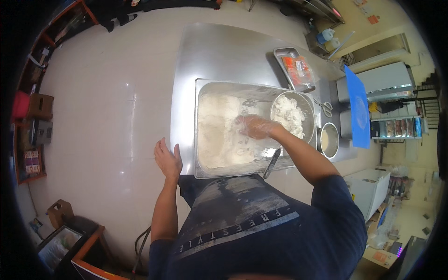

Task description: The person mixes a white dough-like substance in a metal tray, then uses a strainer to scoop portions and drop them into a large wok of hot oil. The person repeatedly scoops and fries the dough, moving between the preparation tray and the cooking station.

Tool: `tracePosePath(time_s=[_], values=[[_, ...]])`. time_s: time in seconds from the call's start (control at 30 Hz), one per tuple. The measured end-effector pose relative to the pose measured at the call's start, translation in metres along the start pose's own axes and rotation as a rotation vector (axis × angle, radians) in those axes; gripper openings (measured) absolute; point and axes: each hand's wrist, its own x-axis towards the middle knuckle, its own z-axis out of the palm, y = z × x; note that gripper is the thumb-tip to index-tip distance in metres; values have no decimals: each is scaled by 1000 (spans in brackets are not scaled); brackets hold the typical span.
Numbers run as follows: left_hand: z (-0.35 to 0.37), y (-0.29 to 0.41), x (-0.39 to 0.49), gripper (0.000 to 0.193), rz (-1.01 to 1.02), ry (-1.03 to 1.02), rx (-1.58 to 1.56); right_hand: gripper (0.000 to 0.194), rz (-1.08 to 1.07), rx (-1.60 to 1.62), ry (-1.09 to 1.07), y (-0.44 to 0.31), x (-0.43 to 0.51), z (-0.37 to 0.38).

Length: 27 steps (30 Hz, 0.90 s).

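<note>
A deep rectangular steel pan (257, 85) holds a bed of white flour-like powder (217, 129), heaped toward its left end. My right hand (257, 126), in a clear plastic glove, reaches into the pan with its fingertips at the powder; whether they grip anything is hidden. Right of that hand, a round metal bowl or sieve (309, 115) sits in the pan with powder-coated lumpy pieces (288, 113) in it. A dark-handled utensil (272, 163) leans over the pan's near rim. My left hand (168, 159), bare and holding nothing, is by the table's left edge, fingers apart.
The pan stands on a steel table (224, 52). Behind it lies a small metal tray (287, 66) with an orange-and-clear packet (297, 71). To the right are scissors (325, 107), a round metal bowl (329, 140) with pale contents, and an upright blue board (357, 108).
</note>
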Motion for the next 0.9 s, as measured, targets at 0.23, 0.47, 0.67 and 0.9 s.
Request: tracePosePath(time_s=[0.23,0.47,0.67,0.9], values=[[0,-1,-2,60,9,43,-2,64,-147,-104,-399,-19,30,72],[-1,-2,-2,59,-3,33,-3,81,188,448,-325,-102,30,61],[-6,2,0,59,-25,-23,-29,82,66,177,-241,-125,28,67],[-3,9,-2,60,-66,-73,-26,68,-50,-1,-166,-106,39,99]])
